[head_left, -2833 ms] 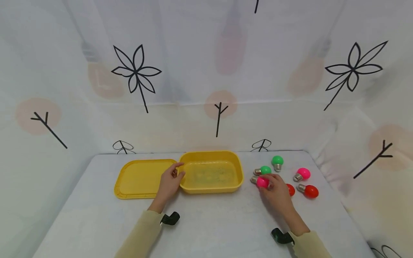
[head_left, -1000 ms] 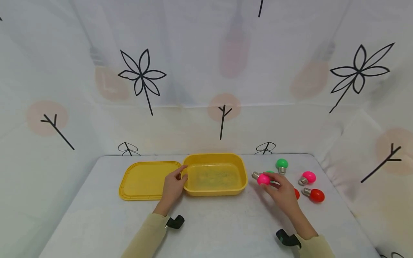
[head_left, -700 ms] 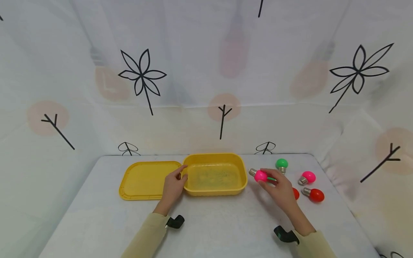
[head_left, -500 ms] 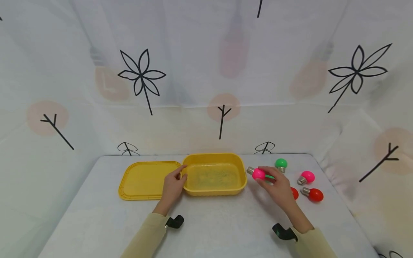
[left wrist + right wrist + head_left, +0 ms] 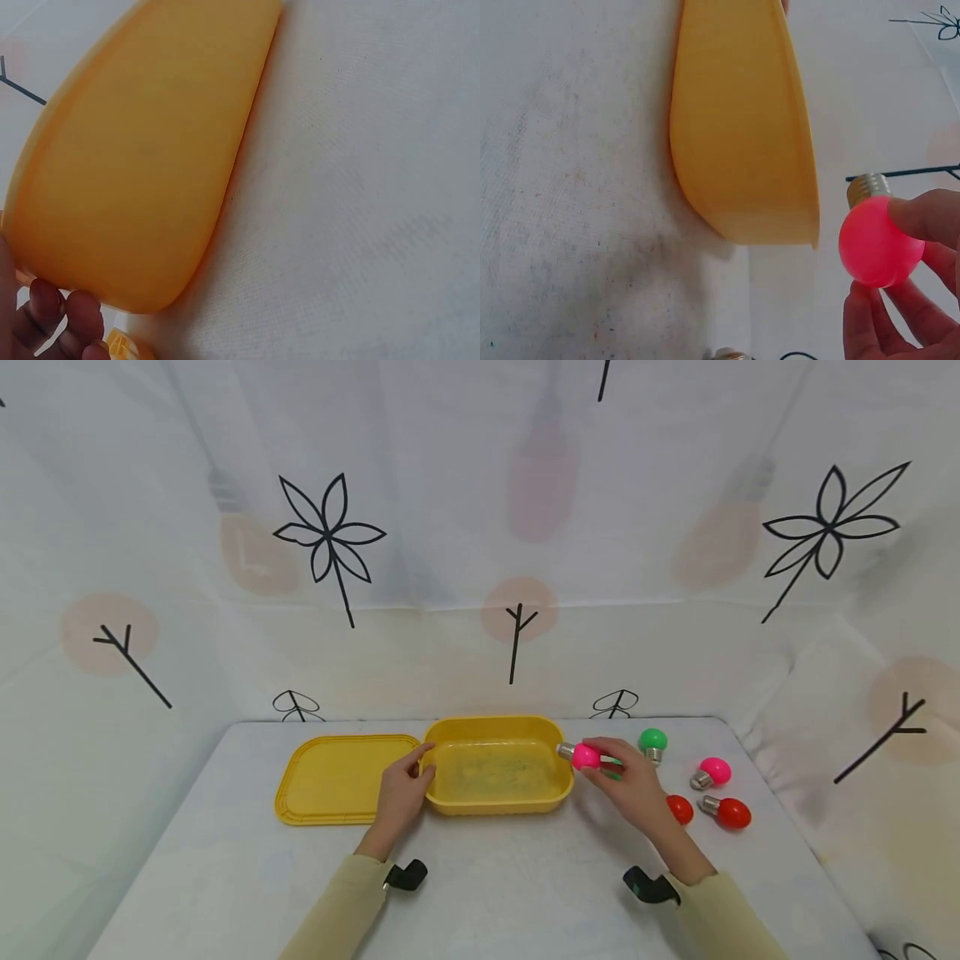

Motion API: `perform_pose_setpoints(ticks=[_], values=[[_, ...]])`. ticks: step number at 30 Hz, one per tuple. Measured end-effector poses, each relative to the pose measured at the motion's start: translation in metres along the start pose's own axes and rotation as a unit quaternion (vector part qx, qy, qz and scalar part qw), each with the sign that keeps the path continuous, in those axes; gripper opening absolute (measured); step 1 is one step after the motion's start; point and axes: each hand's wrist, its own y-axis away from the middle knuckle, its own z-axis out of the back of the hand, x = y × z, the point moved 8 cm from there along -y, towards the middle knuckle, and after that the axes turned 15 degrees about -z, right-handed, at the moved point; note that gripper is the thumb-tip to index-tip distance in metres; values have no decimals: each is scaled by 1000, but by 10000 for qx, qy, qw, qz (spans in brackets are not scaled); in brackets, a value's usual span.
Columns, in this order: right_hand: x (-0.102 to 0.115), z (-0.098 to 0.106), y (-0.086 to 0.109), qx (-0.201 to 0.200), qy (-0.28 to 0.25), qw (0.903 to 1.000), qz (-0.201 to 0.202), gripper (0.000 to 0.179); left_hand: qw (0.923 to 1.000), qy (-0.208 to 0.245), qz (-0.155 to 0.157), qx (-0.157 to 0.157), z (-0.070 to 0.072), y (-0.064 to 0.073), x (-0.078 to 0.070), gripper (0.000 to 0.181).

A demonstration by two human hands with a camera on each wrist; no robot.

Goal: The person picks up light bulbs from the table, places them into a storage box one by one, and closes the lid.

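My right hand [image 5: 630,785] pinches a pink light bulb [image 5: 587,757] between thumb and fingers. Its silver screw base points left and overlaps the right rim of the yellow tub [image 5: 495,808] in the head view. Seen from the right wrist, the bulb [image 5: 879,241] is held by its round pink part, up beside the tub's outer wall [image 5: 742,135]. My left hand [image 5: 400,795] grips the tub's left end at the rim, its fingertips against the plastic in the left wrist view. Nothing lies inside the tub.
A flat yellow tray [image 5: 330,781] lies left of the tub, partly behind the left hand. On the right lie a green bulb [image 5: 653,740], another pink bulb [image 5: 716,769] and two red bulbs [image 5: 733,813]. A second green bulb [image 5: 612,771] is mostly hidden by the right hand.
My right hand has lifted the pink bulb from beside the green one and carried it left and up to the tub's right rim. The left hand keeps its hold on the tub.
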Motion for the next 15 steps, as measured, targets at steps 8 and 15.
perform_pose_setpoints(ticks=[8, 15], values=[[5, -9, -7, 202, -75, 9996, -160, 45, 10000, 32, -75, 51, 0, -1, 1, 34], [10, -19, -14, 385, -35, 9989, -247, 46, 9998, 155, 28, 74, -1, -1, 3, 36]])
